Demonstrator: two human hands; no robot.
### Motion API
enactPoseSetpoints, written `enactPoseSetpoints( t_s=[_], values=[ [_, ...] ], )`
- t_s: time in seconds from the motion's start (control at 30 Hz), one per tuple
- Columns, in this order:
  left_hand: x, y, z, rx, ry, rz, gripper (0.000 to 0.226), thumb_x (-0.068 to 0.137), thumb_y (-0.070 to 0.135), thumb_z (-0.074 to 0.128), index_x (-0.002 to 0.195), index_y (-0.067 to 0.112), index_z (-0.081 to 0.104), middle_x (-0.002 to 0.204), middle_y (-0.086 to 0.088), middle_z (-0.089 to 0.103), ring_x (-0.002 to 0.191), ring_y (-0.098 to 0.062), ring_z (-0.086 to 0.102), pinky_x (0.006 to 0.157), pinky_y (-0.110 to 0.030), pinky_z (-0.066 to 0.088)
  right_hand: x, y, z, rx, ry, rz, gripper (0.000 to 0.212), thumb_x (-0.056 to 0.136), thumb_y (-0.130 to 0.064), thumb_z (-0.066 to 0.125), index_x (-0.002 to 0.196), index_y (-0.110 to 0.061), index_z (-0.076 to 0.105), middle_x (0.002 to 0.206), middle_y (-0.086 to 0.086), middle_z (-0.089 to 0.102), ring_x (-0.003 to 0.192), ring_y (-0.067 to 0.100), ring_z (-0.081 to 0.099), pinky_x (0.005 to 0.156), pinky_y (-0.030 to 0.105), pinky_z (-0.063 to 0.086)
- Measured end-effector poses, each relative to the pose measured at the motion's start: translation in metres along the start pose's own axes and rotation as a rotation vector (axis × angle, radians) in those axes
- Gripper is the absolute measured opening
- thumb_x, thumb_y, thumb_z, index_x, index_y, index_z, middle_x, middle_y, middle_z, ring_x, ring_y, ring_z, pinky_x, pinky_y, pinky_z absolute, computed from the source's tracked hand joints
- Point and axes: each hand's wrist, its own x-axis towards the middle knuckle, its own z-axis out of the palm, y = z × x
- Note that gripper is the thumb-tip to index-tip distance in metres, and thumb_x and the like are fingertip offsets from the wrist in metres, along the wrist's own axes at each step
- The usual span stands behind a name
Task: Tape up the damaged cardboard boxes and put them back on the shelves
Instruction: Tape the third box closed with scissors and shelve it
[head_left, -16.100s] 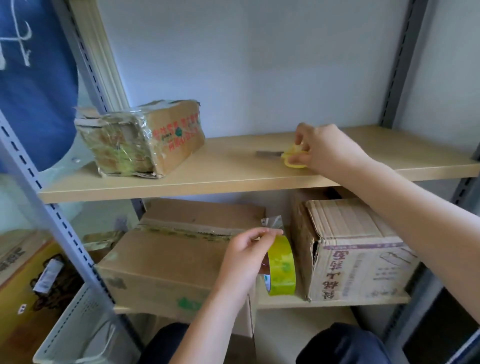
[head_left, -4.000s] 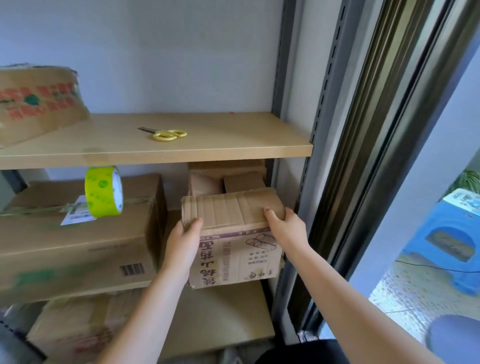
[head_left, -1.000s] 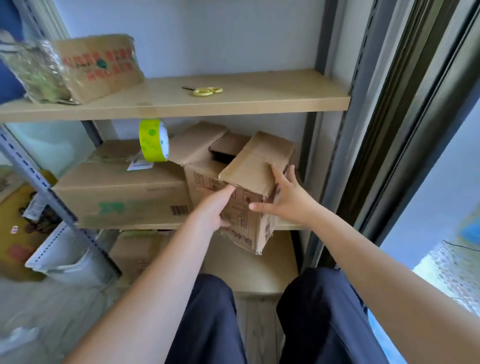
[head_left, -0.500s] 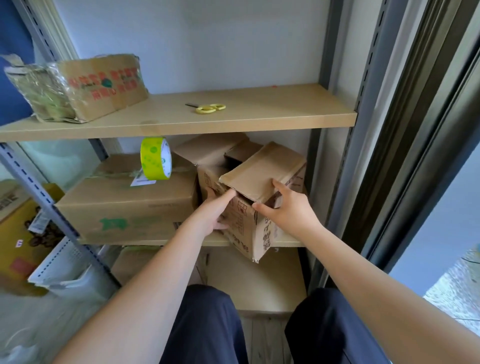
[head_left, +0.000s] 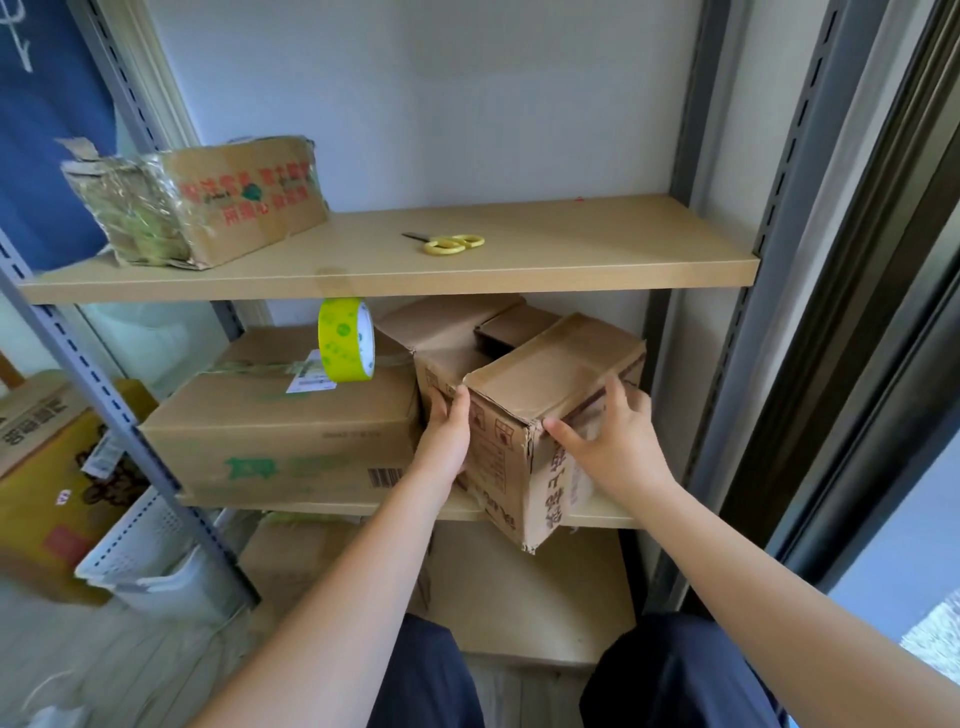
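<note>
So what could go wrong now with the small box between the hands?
1. The small box sits askew, one corner past the shelf edge; released now, it may tip off.
2. Its flaps stand open behind, so pushing it in could crumple them.
3. The tape roll stands on edge on the big box; a bump may roll it off.

- Small box (head_left: 524, 415): matt brown corrugated cardboard, creased, its lower corner torn and frayed.
- Large box (head_left: 291, 431): smoother matt cardboard with a white paper label.
- Tape roll (head_left: 347, 347): glossy yellow-green plastic film.
- Wrapped box (head_left: 208, 202): cardboard, one end under crinkled shiny clear film.
- Upper shelf (head_left: 571, 260): pale wood-look board, smooth and matt.
- Scissors (head_left: 448, 242): glossy yellow plastic handles, grey metal blades.
- Uprights (head_left: 769, 218): grey painted metal, slotted.
- Basket (head_left: 140, 561): white perforated plastic.
</note>
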Motion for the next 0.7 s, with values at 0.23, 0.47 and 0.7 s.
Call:
enactPoseSetpoints(
  t_s=[0.23,0.47,0.7],
  values=[
    [-0.006,0.007,0.028,-0.078,0.13,0.128,0.079,0.098,0.065,0.032,0.16,0.027,0.001,0.166,-0.002,0.015,0.151,-0.027,0.02,0.122,-0.049,0.018,0.048,0.006,-0.008,-0.054,0.116,0.002,0.094,0.089,-0.063,0.054,0.158,-0.028,0.0,0.165,-0.001,0.0,0.15,0.032,0.014,0.114,0.048,0.03],
    [0.054,0.037,-0.016,-0.153,0.249,0.114,0.086,0.084,0.04,0.073,0.152,0.008,0.03,0.152,-0.009,0.043,0.136,-0.028,0.045,0.116,-0.041,0.034,0.081,0.033,-0.008,-0.187,-0.253,0.022,0.077,0.091,-0.063,0.05,0.155,-0.041,0.013,0.162,-0.012,-0.022,0.147,0.031,-0.025,0.12,0.049,-0.003],
    [0.061,0.047,-0.018,-0.354,0.115,0.355,0.071,0.078,0.026,0.068,0.145,0.033,0.047,0.137,0.004,0.061,0.124,-0.012,0.057,0.105,-0.031,0.042,0.084,0.045,-0.01,-0.077,-0.227,-0.02,0.073,0.091,-0.067,0.042,0.154,-0.046,0.012,0.159,-0.018,-0.024,0.148,0.023,-0.024,0.119,0.049,-0.005]
  ],
)
